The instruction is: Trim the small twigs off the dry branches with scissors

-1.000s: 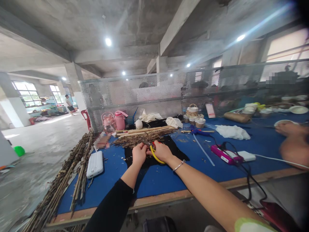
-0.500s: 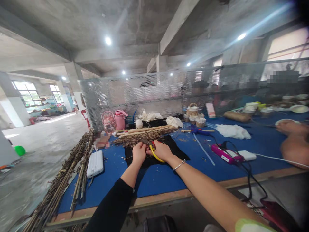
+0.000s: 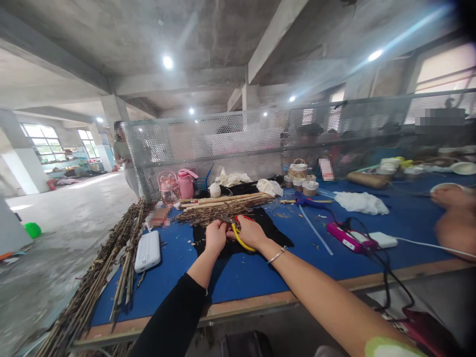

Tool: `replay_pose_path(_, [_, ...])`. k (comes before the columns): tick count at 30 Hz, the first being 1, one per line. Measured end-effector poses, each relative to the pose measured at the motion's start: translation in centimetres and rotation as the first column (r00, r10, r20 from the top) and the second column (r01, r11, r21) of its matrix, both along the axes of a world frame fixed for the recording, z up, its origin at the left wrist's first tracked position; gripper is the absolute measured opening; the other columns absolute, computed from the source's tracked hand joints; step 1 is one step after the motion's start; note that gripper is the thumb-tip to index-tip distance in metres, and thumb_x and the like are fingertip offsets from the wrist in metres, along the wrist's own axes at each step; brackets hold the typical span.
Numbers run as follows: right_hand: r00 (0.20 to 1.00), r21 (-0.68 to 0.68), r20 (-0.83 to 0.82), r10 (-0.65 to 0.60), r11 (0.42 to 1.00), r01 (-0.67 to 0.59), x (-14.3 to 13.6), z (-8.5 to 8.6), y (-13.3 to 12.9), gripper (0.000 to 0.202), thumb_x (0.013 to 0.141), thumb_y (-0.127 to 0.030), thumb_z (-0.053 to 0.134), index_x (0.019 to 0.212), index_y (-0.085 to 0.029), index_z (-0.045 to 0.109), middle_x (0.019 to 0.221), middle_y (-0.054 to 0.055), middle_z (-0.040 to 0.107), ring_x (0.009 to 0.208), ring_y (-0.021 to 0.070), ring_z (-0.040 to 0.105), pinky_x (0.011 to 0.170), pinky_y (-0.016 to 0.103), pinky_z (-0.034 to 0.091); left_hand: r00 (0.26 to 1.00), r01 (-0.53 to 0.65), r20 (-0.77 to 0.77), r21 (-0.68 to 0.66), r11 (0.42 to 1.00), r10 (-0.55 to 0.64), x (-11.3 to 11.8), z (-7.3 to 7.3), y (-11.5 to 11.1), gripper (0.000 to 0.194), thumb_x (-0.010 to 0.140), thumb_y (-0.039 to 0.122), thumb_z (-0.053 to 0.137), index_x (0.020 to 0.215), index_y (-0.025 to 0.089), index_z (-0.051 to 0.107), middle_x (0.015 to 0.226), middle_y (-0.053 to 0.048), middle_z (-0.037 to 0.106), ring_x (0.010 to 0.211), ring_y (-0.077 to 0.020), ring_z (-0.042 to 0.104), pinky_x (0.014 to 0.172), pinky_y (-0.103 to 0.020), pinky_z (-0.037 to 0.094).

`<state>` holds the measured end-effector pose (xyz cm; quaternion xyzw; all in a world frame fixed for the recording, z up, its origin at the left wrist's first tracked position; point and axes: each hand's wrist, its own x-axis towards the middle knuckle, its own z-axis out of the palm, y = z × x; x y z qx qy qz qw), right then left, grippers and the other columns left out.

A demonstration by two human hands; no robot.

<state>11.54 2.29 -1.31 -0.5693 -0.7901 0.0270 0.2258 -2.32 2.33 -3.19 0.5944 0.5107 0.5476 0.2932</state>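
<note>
The right hand [image 3: 250, 233] grips yellow-handled pliers [image 3: 237, 237]. Beside it curls the left hand [image 3: 215, 237] (its hold hidden), twigs [image 3: 197, 215] at twelve o'clock.

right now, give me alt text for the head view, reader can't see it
The wearer's right hand holds red and yellow pliers close to the left hand, over a black cloth on a blue tabletop. Dry twigs lie just beyond, a white device at left.
</note>
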Motion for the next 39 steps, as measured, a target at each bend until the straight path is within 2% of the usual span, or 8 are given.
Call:
replay_pose_path(5, [0.999,-0.003,-0.040,-0.017,1.000,0.016,0.0,0.0,0.1,0.048,0.070,-0.061,0.054,0.091,-0.019,0.045,0.090,0.008,0.062,0.085,0.0226,0.060,0.063,0.026,0.035,0.997,-0.001,0.083,-0.008,1.000,0.002,0.4,0.6,-0.5,0.024,0.075,0.026,0.048,0.086,0.014,0.067,0.080,-0.007,0.069,0.073,-0.0166,0.062,0.068,-0.025,0.045])
replay_pose_path(9, [0.998,-0.011,-0.059,0.002,1.000,-0.003,0.0,-0.4,0.4,0.048,0.069,-0.060,0.055,0.091,-0.019,0.045,0.089,0.007,0.062,0.085,0.0231,0.060,0.062,0.026,0.035,0.995,0.011,0.100,-0.034,0.999,-0.008,0.4,0.7,-0.6,0.024,0.075,0.025,0.048,0.085,0.014,0.067,0.079,-0.007,0.069,0.070,-0.0167,0.062,0.066,-0.025,0.046])
replay_pose_path(15, [0.995,0.021,-0.046,0.084,0.996,-0.083,0.0,-0.4,0.5,0.049,0.067,-0.055,0.061,0.094,-0.017,0.047,0.097,0.009,0.058,0.092,0.0223,0.056,0.068,0.026,0.035,0.999,-0.027,0.045,-0.031,0.999,0.028,0.3,0.3,-0.4,0.024,0.075,0.027,0.049,0.082,0.015,0.068,0.075,-0.005,0.069,0.069,-0.0161,0.061,0.064,-0.024,0.045])
replay_pose_path(24, [0.998,0.026,0.017,0.054,0.998,-0.054,0.3,0.4,0.3,0.050,0.065,-0.054,0.063,0.094,-0.017,0.048,0.094,0.008,0.058,0.089,0.0227,0.057,0.068,0.027,0.035,0.995,-0.082,-0.050,-0.017,0.997,0.081,0.3,1.0,-0.9,0.024,0.075,0.030,0.048,0.066,0.015,0.066,0.066,-0.005,0.067,0.062,-0.0150,0.059,0.061,-0.023,0.042])
replay_pose_path(30, [0.998,0.067,0.005,0.067,0.995,-0.067,0.3,0.0,0.7,0.051,0.066,-0.058,0.060,0.093,-0.017,0.048,0.094,0.008,0.057,0.088,0.0225,0.056,0.067,0.027,0.035,0.998,-0.045,0.035,-0.024,0.999,0.045,0.5,1.2,-1.1,0.023,0.075,0.028,0.048,0.071,0.014,0.066,0.069,-0.006,0.068,0.064,-0.0152,0.060,0.062,-0.023,0.044])
replay_pose_path(33, [0.997,0.088,0.013,0.077,0.993,-0.078,0.4,-0.2,0.8,0.054,0.065,-0.060,0.059,0.094,-0.017,0.048,0.094,0.009,0.057,0.090,0.0231,0.055,0.069,0.029,0.036,0.998,-0.048,0.042,-0.016,0.999,0.048,0.5,1.3,-1.1,0.024,0.075,0.029,0.048,0.068,0.014,0.066,0.068,-0.006,0.068,0.064,-0.0151,0.060,0.063,-0.023,0.044])
replay_pose_path(39, [0.997,0.097,0.016,0.078,0.992,-0.079,0.4,-0.2,0.9,0.058,0.063,-0.060,0.061,0.099,-0.016,0.047,0.098,0.010,0.056,0.094,0.0238,0.054,0.074,0.031,0.036,0.992,-0.011,0.128,-0.061,0.998,0.019,0.6,1.2,-0.9,0.025,0.075,0.031,0.048,0.071,0.013,0.065,0.069,-0.006,0.068,0.061,-0.0145,0.060,0.058,-0.022,0.045])
